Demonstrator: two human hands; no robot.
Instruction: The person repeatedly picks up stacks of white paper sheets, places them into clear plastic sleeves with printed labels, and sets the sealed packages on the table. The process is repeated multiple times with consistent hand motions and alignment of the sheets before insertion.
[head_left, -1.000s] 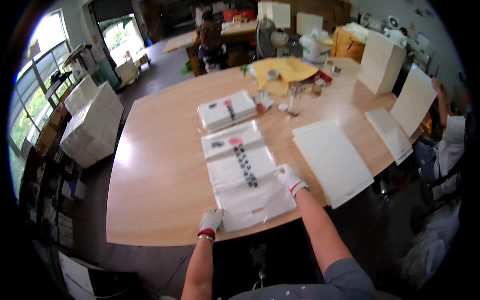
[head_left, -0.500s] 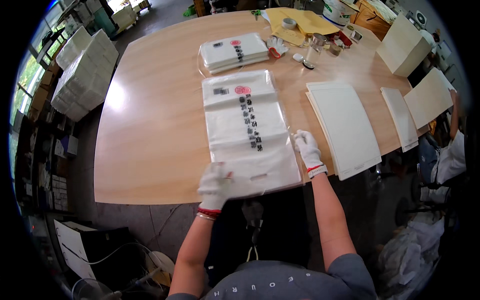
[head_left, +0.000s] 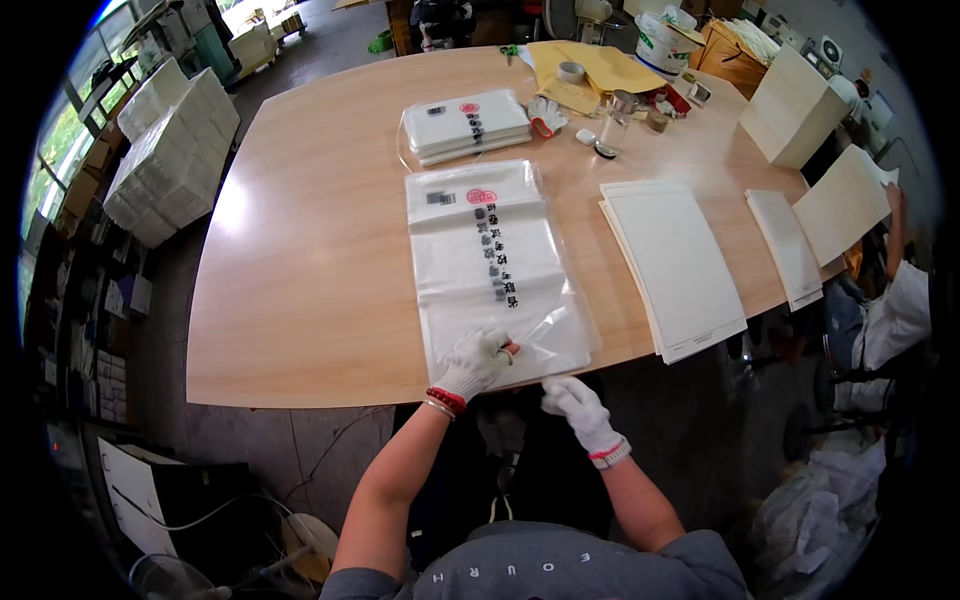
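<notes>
A stack of clear-and-white plastic bags with black print and red round stamps lies flat before me, reaching the table's near edge. My left hand, in a white knit glove, rests on its near end, thumb and fingers pinched on the top plastic bag. A bare-looking fingertip shows there. My right hand, also gloved, is just off the table edge at the stack's near right corner. Its fingers are closed; what they hold, if anything, is hidden. Beside my left hand the clear film is creased in a diagonal fold.
A second bag stack lies farther back. To the right are large white sheets and a narrower pile. A glass jar, a tape roll and yellow envelopes sit at the back. Another person's arm holds a board at right.
My right hand has come from the stack's right side down to its near edge. My left hand has shifted right and slightly farther onto the bags. The top bag's near right corner now looks creased.
</notes>
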